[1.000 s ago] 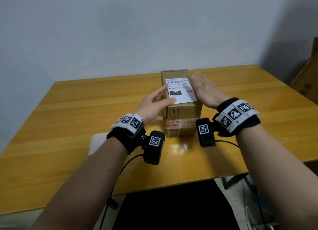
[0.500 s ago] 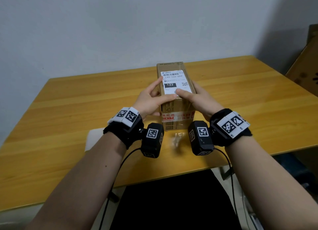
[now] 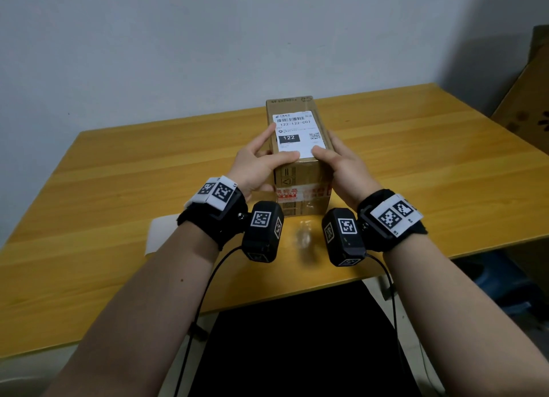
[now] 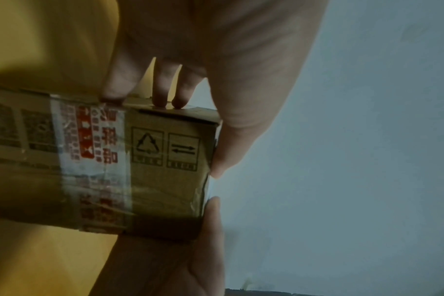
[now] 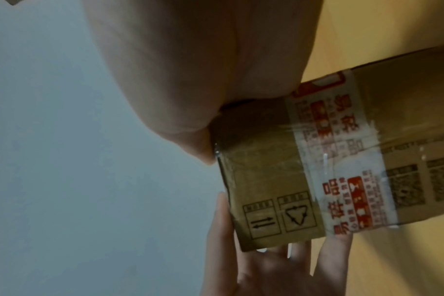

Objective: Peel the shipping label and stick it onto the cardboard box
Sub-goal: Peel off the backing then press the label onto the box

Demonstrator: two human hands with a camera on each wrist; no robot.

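Observation:
A brown cardboard box (image 3: 303, 182) stands mid-table with the white shipping label (image 3: 300, 135) lying flat on its top. My left hand (image 3: 258, 165) is at the box's left side: its thumb lies across the label's near edge, its forefinger touches the label's left edge. In the left wrist view its straight fingers (image 4: 165, 88) touch the box (image 4: 165, 180). My right hand (image 3: 338, 165) lies along the right side, thumb on the label's near right corner. The right wrist view shows its palm (image 5: 190, 70) against the box (image 5: 266, 170).
A white sheet of backing paper (image 3: 157, 236) lies on the wooden table (image 3: 118, 174) behind my left wrist. A large cardboard piece (image 3: 528, 99) leans at the far right. A grey wall stands close behind the table.
My right hand drew back from the far right of the box's top to its near right corner, thumb now on the label. My left thumb stays on the label's near edge.

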